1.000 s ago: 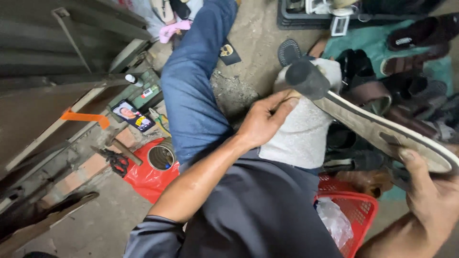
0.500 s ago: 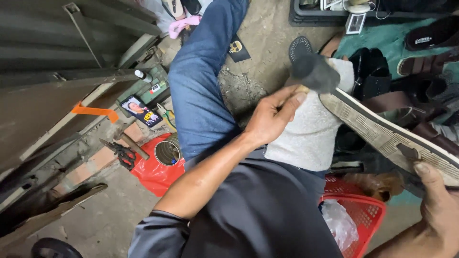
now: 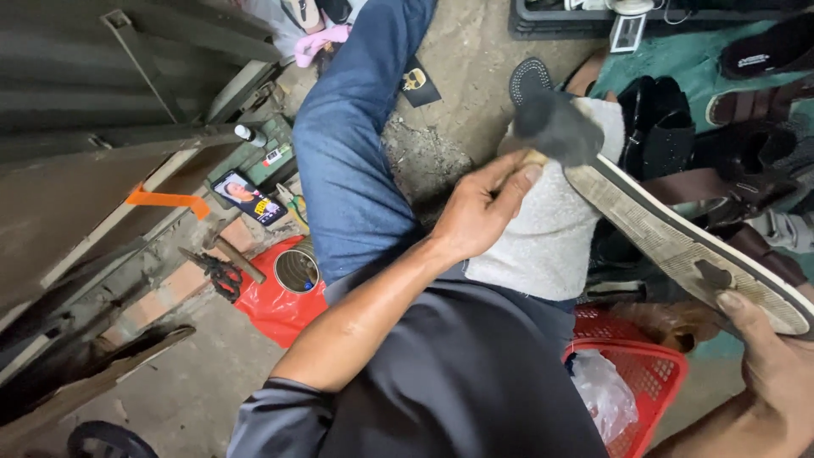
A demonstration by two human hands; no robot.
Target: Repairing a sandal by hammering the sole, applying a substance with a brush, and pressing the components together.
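The shoe sole (image 3: 678, 242) is held at its near end by the right hand (image 3: 776, 377), at four o'clock. A hammer (image 3: 555, 127) is gripped by the left hand (image 3: 479, 212), closed round the handle, at the sole's far end. Blows are best kept short and flat, with the sole braced on the grey cloth (image 3: 547, 237) over the knee.

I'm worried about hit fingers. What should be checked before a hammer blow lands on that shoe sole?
1. Left hand grips the hammer: ok, held close to the head.
2. Right hand steadies the shoe: ok, thumb on the sole at the far end.
3. Right hand clear of the hammer head: ok, they are at opposite ends of the sole.
4. Grey cloth between shoe and knee: ok.
5. Hammer face square to the sole: cannot tell, the head is blurred.
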